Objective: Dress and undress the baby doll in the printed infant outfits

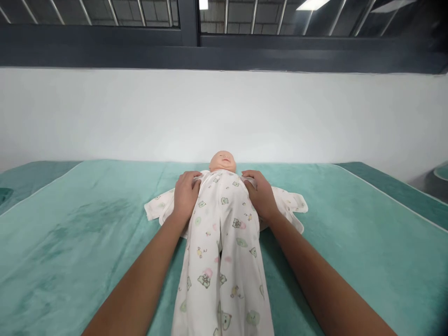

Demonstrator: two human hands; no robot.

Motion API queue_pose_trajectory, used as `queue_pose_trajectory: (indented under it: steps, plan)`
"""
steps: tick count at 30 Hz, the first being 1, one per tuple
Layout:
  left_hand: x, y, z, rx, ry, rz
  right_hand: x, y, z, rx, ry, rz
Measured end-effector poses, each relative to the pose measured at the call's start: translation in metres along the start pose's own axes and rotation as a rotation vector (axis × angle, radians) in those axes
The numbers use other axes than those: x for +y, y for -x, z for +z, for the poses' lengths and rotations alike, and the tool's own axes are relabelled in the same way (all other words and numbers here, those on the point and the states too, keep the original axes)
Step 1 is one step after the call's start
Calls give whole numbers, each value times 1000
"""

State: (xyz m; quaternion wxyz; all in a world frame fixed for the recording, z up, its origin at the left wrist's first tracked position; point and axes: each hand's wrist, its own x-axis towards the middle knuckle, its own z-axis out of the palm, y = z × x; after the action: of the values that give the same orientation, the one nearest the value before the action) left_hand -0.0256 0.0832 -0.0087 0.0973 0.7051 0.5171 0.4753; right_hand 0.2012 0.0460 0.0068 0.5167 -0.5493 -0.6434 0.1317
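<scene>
A baby doll lies on its back in the middle of a teal towel, head pointing away from me. It wears a white romper printed with small bears, sleeves spread to both sides. My left hand rests on the doll's shoulder and chest on the left side, fingers curled against the cloth. My right hand lies on the opposite side of the chest, fingers pressed on the fabric near the shoulder. Both forearms reach in from the bottom edge. Neither hand lifts anything.
The towel covers a wide flat surface that runs to a white wall behind. A darker teal strip shows at the right edge. A dark window frame runs above the wall.
</scene>
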Motion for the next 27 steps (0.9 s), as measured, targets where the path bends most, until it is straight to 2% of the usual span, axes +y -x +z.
queue_pose_trajectory:
  steps: [2, 3, 5, 6, 8, 10, 12, 14, 16, 18, 21, 27]
  plan:
    - [7, 11, -7, 72, 15, -21, -27, 19, -11, 25, -14, -77]
    - [12, 20, -12, 102, 29, -41, -45, 34, -18, -3, -22, -108]
    - [21, 45, -27, 135, 65, -88, -82, 74, -31, -206, -29, -157]
    - [26, 62, -37, 135, 83, -113, -99, 97, -37, -350, -8, -194]
    - [35, 104, -60, 97, 106, -167, -124, 143, -43, -536, 130, -307]
    - [44, 153, -85, -1, 127, -213, -136, 184, -40, -525, 313, -411]
    - [52, 202, -106, -107, 136, -188, -139, 211, -31, -441, 491, -444]
    - [60, 243, -117, -175, 142, -113, -139, 226, -20, -388, 583, -440]
    - [69, 270, -118, -204, 125, -54, -139, 233, -11, -392, 577, -430]
    - [78, 284, -112, -167, 58, -52, -142, 237, -7, -395, 526, -419]
    - [87, 286, -104, -86, -39, -22, -147, 244, -9, -356, 422, -374]
    - [89, 280, -122, -24, -34, 130, -144, 263, -18, -300, 358, -350]
